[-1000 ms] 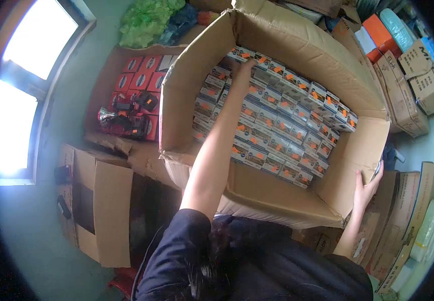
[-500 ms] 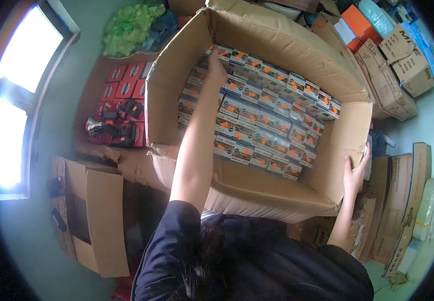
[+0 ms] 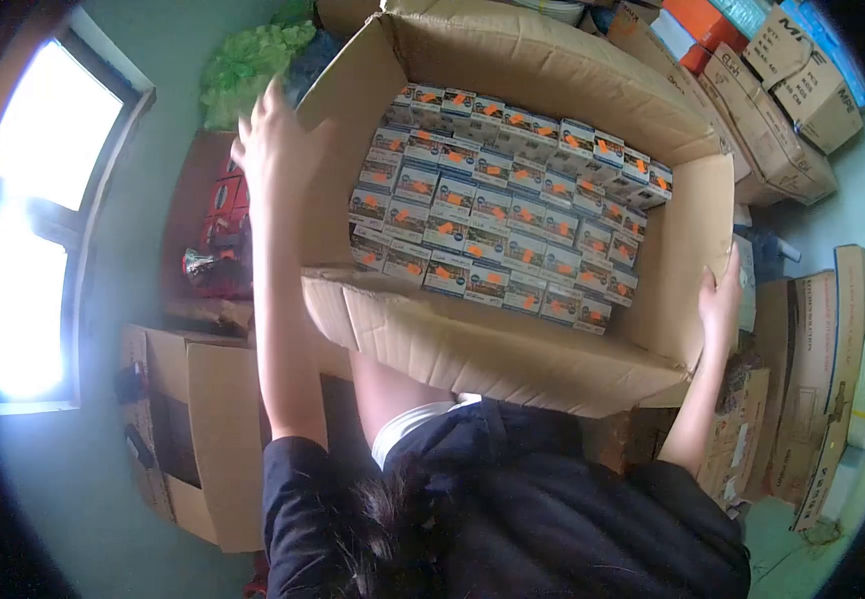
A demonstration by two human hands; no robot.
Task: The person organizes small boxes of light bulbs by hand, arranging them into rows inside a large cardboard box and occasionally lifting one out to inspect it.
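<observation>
A large open cardboard box (image 3: 542, 45) is tilted toward me and holds rows of small white-and-blue cartons (image 3: 492, 205) with orange stickers. My right hand (image 3: 720, 299) grips the box's right edge, thumb on the near side and fingers behind the wall. My left hand (image 3: 281, 145), slightly blurred, is raised beside the box's left wall with its fingers apart and nothing in them. Below that hand, the left forearm passes in front of the box's left front corner.
Red boxes (image 3: 225, 195) and a green plastic bag (image 3: 253, 65) lie behind my left arm. An open carton (image 3: 223, 439) stands lower left, beneath a bright window (image 3: 48, 130). Stacked cartons (image 3: 767, 115) fill the back right, with flat cardboard pieces (image 3: 817, 369) leaning below them.
My left hand has come out of the box, leaving the small cartons, and moved left past its wall. The right hand keeps its grip, and the box sits slightly higher in view.
</observation>
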